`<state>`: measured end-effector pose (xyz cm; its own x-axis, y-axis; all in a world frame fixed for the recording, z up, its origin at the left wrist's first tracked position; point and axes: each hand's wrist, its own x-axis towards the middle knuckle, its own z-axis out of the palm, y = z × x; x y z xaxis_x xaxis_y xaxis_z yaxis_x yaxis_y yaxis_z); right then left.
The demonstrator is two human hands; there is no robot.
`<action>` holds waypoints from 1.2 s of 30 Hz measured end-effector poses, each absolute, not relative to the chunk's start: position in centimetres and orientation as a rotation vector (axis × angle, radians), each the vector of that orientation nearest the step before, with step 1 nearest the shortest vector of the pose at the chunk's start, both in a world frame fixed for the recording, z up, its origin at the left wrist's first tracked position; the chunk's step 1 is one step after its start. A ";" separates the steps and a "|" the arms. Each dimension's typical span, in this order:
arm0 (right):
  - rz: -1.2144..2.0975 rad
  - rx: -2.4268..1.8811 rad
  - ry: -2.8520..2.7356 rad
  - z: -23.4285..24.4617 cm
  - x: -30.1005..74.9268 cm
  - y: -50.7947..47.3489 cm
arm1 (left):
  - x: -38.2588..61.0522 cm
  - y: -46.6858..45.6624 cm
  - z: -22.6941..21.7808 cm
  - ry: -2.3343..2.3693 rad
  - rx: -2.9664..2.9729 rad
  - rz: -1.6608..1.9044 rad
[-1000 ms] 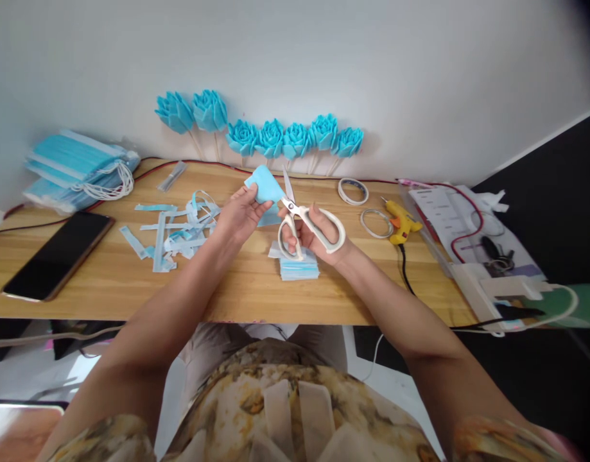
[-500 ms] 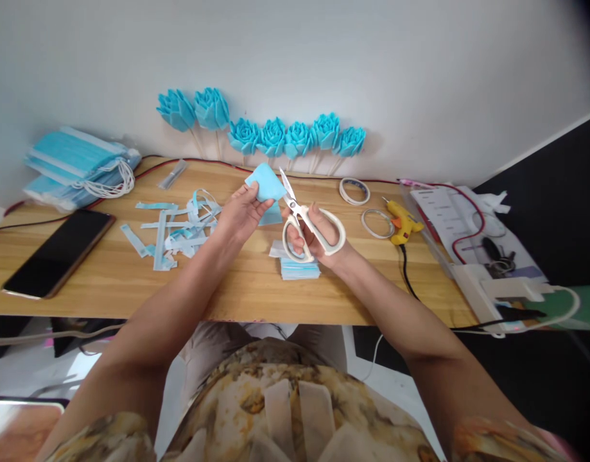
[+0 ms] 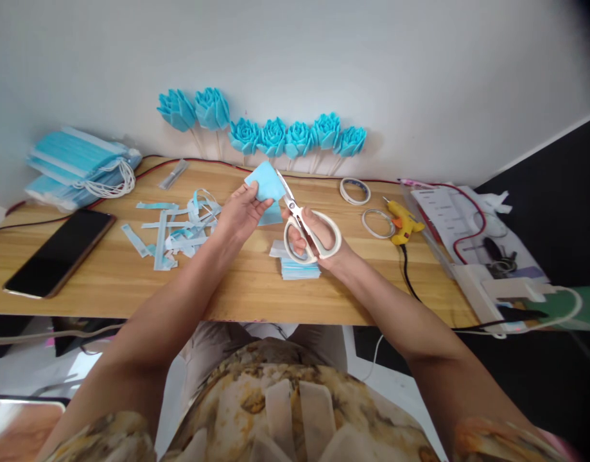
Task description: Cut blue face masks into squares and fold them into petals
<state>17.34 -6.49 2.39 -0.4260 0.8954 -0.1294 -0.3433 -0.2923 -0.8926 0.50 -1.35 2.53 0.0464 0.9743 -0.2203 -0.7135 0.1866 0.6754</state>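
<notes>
Between the thumb and fingers of my left hand is a small piece of blue mask fabric, its upper right corner rounded. My right hand grips white-handled scissors, thumb and fingers through the loops. The scissor blades point up and away, right beside the fabric's right edge, nearly together. Under the held piece, another blue fabric piece lies on the table. Below my right hand sits a small stack of cut blue fabric, partly covered by the scissor handles.
Blue fabric flowers on sticks lean along the wall. Left are cut strips, a phone and face masks. Right are tape rolls, a yellow glue gun with a black cord, and a power strip.
The scissors' blades and handles have drawn closer together, and the blade tips have shifted slightly left and up along the fabric edge. My left hand stays in place with the fabric.
</notes>
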 end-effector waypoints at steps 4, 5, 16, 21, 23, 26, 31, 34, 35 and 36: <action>1.874 -0.827 -1.023 2.7 17.3 -6.6 | 0.4 -1.1 2.4 0.720 0.436 1.372; 1.891 -0.825 -1.018 2.7 17.4 -6.5 | 0.4 -1.1 2.4 0.722 0.426 1.373; 1.984 -0.761 -1.121 2.3 18.2 -6.0 | -0.2 -0.6 2.4 0.751 0.487 1.257; 1.996 -0.655 -1.209 2.4 18.2 -6.1 | -0.2 -0.7 2.6 0.752 0.507 1.277; 2.004 -0.643 -1.235 2.4 18.3 -6.1 | -0.2 -0.7 2.6 0.750 0.507 1.291; 2.013 -0.648 -1.257 2.2 18.3 -6.1 | -0.4 -0.6 2.5 0.748 0.509 1.307; 2.007 -0.660 -1.282 2.5 18.2 -6.1 | -0.7 -0.1 2.0 0.731 0.520 1.339; 1.998 -0.660 -1.306 2.7 18.2 -6.1 | -0.8 -0.1 2.0 0.726 0.545 1.328; 1.995 -0.661 -1.311 2.7 18.2 -6.1 | -0.7 -0.2 2.1 0.727 0.554 1.319; 1.992 -0.664 -1.311 2.7 18.3 -6.0 | -0.7 -0.3 2.2 0.730 0.563 1.308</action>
